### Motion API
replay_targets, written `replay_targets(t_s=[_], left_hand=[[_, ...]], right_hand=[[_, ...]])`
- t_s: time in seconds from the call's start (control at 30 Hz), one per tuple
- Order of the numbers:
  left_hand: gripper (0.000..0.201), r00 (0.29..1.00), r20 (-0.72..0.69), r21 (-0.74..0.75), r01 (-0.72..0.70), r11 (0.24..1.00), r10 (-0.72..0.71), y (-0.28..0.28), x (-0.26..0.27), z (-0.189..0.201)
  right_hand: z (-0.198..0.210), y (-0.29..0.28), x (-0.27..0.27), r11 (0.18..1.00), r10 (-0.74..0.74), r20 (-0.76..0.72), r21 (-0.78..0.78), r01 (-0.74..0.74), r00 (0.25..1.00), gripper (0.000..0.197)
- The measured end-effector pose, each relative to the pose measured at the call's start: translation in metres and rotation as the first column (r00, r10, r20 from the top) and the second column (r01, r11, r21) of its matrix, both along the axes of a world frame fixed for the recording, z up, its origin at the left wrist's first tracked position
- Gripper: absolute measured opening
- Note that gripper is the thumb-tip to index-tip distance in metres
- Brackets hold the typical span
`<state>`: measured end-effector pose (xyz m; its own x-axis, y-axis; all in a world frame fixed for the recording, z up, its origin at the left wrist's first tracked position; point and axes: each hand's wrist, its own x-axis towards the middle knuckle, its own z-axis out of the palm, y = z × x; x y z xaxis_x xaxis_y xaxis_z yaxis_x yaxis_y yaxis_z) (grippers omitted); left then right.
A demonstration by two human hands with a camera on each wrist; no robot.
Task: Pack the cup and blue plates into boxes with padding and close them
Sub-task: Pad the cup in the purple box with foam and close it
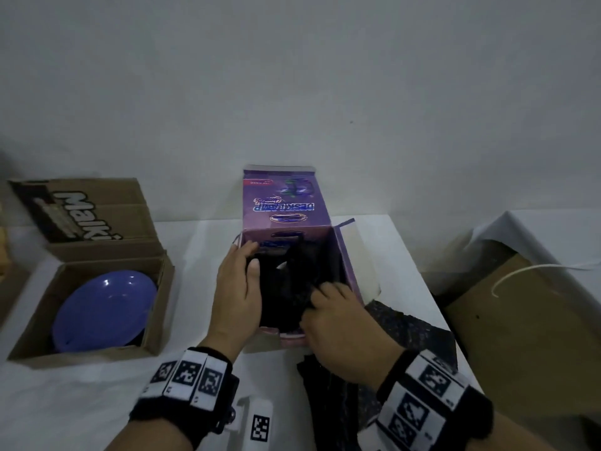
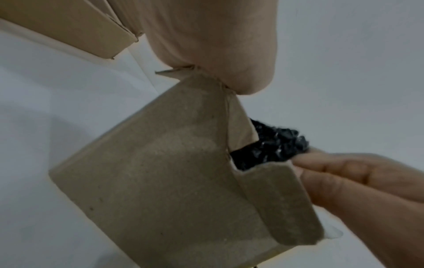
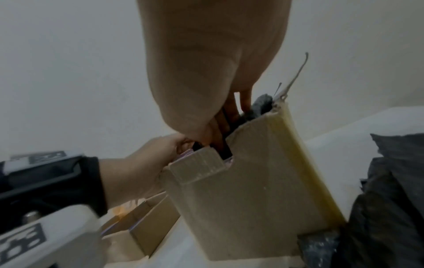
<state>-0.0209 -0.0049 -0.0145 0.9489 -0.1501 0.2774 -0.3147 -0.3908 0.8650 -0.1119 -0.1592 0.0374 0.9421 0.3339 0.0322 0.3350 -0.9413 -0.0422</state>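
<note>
Left hand (image 1: 239, 288) steadies the purple box (image 1: 349, 271) by its rim, fingers curled over; right hand (image 1: 335, 323) pinches black padding (image 1: 292, 288), pushing it inside.

Purple box (image 1: 294, 229) stands open mid-frame, lid flap up, stuffed with black padding (image 1: 286, 288). Blue plate (image 1: 104, 309) sits tilted in the open brown box (image 1: 156, 307) at left.
</note>
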Motion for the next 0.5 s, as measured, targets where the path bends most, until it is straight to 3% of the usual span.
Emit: replay_targets(t_s=[0.13,0.2,0.27,0.3,0.37,0.43,0.5], left_hand=[[0.044,1.000,-0.004,0.127,0.022,0.992,-0.021,0.000,0.000,0.001],[0.053,0.999,-0.010,0.181,0.039,0.983,-0.038,0.000,0.001,0.001],[0.064,0.998,-0.009,0.223,0.057,0.973,-0.057,0.000,0.002,0.001],[0.067,0.998,-0.007,0.239,0.064,0.969,-0.065,0.000,0.002,0.002],[0.073,0.996,-0.007,0.259,0.085,0.962,-0.086,0.001,0.003,0.002],[0.075,0.994,-0.011,0.269,0.112,0.957,-0.113,0.003,0.003,0.001],[0.074,0.992,-0.022,0.259,0.127,0.957,-0.126,0.003,0.002,0.002]], right_hand=[[0.008,-0.001,0.004,0.999,-0.008,-0.193,-0.034,0.001,0.981,0.039],[0.019,0.000,0.013,0.996,0.075,-0.322,-0.026,-0.088,0.944,0.029],[0.028,-0.003,0.021,1.000,0.014,-0.415,0.018,-0.007,0.910,0.025],[0.034,-0.006,0.026,0.996,-0.058,-0.408,0.041,0.081,0.911,0.026],[0.044,-0.010,0.033,0.977,-0.172,-0.223,0.088,0.195,0.960,0.020],[0.044,-0.009,0.038,0.994,-0.104,-0.081,0.019,0.106,0.991,0.025],[0.040,-0.005,0.038,0.997,0.006,-0.163,-0.070,-0.018,0.987,0.028]])
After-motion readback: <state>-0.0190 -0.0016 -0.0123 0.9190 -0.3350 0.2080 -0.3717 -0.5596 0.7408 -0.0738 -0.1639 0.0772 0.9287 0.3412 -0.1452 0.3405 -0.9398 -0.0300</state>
